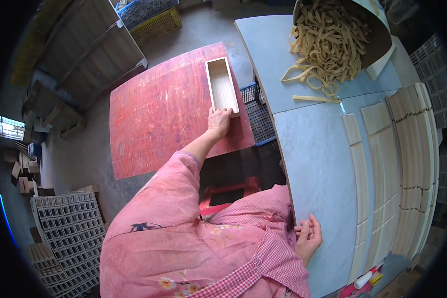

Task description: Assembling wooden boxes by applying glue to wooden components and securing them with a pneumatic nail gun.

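One wooden box [222,84] sits near the right edge of the red worktop [159,109], left hand [220,121] grip closed on its near end, right hand [309,237] half-curled, visibly empty; a careless rightward push could tip the box off.

A wooden box [223,84] is gripped by the left hand [219,121] near the right edge of the red surface [159,114].
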A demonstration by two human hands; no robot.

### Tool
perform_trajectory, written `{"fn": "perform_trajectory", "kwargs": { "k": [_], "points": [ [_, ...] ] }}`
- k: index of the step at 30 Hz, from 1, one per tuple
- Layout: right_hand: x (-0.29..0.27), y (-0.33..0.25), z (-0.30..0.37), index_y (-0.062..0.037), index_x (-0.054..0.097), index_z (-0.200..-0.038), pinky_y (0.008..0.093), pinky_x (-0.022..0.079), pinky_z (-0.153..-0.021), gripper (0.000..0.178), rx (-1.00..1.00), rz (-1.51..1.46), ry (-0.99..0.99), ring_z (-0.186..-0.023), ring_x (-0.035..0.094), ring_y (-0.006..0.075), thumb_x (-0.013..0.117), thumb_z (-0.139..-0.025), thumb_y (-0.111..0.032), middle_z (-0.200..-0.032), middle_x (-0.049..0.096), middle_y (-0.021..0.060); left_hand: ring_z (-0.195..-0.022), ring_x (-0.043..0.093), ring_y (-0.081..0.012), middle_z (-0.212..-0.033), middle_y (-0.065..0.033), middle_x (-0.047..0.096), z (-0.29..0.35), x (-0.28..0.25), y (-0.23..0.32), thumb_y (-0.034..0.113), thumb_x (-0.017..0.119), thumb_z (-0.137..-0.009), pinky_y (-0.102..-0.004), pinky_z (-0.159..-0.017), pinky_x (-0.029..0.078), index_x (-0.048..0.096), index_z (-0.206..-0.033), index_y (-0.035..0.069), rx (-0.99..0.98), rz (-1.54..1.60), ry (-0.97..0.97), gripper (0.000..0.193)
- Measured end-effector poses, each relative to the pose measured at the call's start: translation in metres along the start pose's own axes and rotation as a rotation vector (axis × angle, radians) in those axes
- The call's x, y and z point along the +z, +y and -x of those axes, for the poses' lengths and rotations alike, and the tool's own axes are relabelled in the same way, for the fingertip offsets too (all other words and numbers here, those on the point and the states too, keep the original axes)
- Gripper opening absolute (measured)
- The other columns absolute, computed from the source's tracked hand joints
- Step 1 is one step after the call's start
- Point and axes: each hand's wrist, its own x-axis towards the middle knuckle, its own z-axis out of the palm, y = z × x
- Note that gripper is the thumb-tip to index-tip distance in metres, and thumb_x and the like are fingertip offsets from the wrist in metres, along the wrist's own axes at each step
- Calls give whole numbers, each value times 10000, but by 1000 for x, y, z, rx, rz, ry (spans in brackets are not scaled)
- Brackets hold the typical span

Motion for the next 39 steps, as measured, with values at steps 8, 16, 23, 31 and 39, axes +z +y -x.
{"fn": "perform_trajectory", "kwargs": {
  "k": [8,16,23,31,39],
  "points": [
    [1,0,-4,78,602,-1248,223,512,-585,285,36,31,37,-646,597,114,546,-999,-48,-895,649,93,-891,683,-297,-972,-77,735,-86,-13,-14,93,476,-940,-462,-918,439,635,-956,143,-133,122,139,167],
    [0,9,-7,63,622,-1214,214,496,-543,253,48,50,67,-580,559,96,534,-1006,-52,-830,633,69,-839,681,-310,-918,-67,735,-127,-19,-38,86,502,-910,-431,-802,496,636,-948,151,-112,96,149,153],
    [-3,11,-10,63,657,-1126,243,513,-526,200,80,45,104,-550,583,127,548,-972,-4,-767,652,87,-862,682,-308,-957,-61,740,-151,-21,-56,142,489,-928,-418,-800,496,660,-951,159,-146,129,134,173],
    [-4,13,-10,56,661,-1098,243,506,-504,186,128,22,148,-527,579,125,554,-957,-2,-738,648,80,-934,690,-323,-1042,-78,749,-164,-27,-51,200,468,-947,-432,-837,502,698,-957,167,-189,145,36,233],
    [-1,4,-16,3,712,-1059,255,454,-529,188,-7,53,47,-565,525,121,612,-900,-6,-735,631,47,-992,671,-311,-1099,-127,714,-210,18,-135,300,550,-958,-414,-846,519,687,-1144,117,-147,330,45,294]
  ]
}}
